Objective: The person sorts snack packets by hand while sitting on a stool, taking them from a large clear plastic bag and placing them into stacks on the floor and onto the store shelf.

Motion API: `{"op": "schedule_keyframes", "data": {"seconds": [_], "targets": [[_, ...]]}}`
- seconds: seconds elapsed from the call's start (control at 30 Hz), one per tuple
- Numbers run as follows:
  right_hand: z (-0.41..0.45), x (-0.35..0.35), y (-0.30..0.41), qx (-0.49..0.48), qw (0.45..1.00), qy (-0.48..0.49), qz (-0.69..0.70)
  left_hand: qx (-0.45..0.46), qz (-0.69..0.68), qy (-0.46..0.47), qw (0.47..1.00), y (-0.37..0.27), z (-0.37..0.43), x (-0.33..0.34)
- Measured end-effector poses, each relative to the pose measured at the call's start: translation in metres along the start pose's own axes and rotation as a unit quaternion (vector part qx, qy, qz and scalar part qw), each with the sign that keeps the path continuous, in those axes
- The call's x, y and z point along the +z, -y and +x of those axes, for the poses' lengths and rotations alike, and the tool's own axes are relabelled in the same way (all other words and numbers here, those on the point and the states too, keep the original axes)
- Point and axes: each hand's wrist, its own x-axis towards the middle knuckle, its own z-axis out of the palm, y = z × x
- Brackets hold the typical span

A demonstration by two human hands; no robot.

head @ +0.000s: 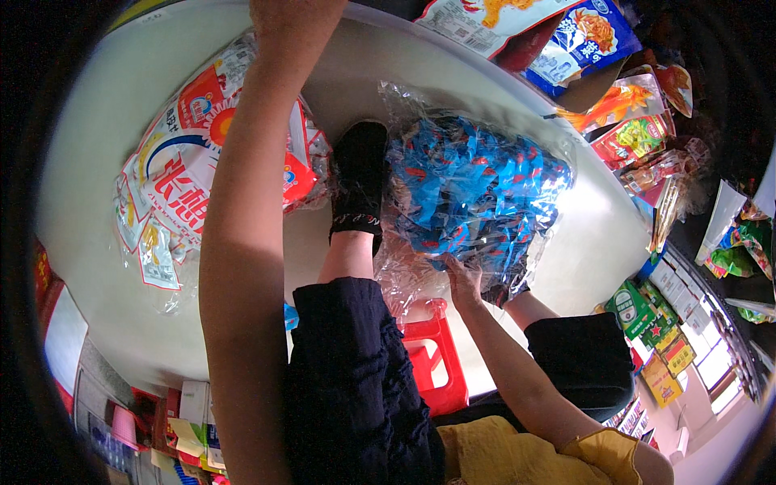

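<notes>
My left arm reaches up across the view, and only the base of my left hand (297, 13) shows at the top edge; its fingers are cut off. Beneath that forearm lies a white and red printed plastic bag (182, 176) with small snack packets about it. My right hand (465, 280) grips the near edge of a clear plastic bag (400, 260), its fingertips partly hidden by the film. Blue packets with red marks (479, 182) fill this bag. It lies on the floor between my feet, beside my black shoe (359, 176).
A red plastic stool (445, 364) stands between my legs. Snack pouches, among them a blue one (582, 45), line the right side on a display. Green cartons (636, 312) are stacked farther right. Boxes and a pink bucket (124, 427) stand at the lower left.
</notes>
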Motion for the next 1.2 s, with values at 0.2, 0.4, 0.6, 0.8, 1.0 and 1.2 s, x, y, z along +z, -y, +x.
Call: {"op": "schedule_keyframes", "data": {"seconds": [0.2,0.4,0.6,0.8,1.0,1.2], "targets": [[0.013,0.003,-0.015,0.061,0.979,-0.022,0.193,-0.014,0.019,0.032,0.999,-0.002,0.0,0.0],[0.028,-0.024,-0.03,0.137,0.957,0.079,0.245,-0.047,-0.011,0.039,0.998,-0.008,0.001,-0.002],[0.022,-0.015,-0.03,0.161,0.949,-0.023,0.271,-0.023,-0.005,0.024,0.999,-0.002,-0.002,-0.002],[-0.01,-0.018,-0.015,0.097,0.98,-0.015,0.173,-0.02,-0.01,0.016,1.0,-0.003,0.001,0.0],[-0.107,-0.011,0.07,0.275,0.94,-0.196,-0.04,-0.029,-0.028,0.007,0.999,-0.004,-0.002,-0.003],[-0.162,-0.018,0.168,0.187,0.905,-0.086,-0.373,-0.046,-0.02,0.033,0.998,-0.013,-0.001,-0.012]]}}
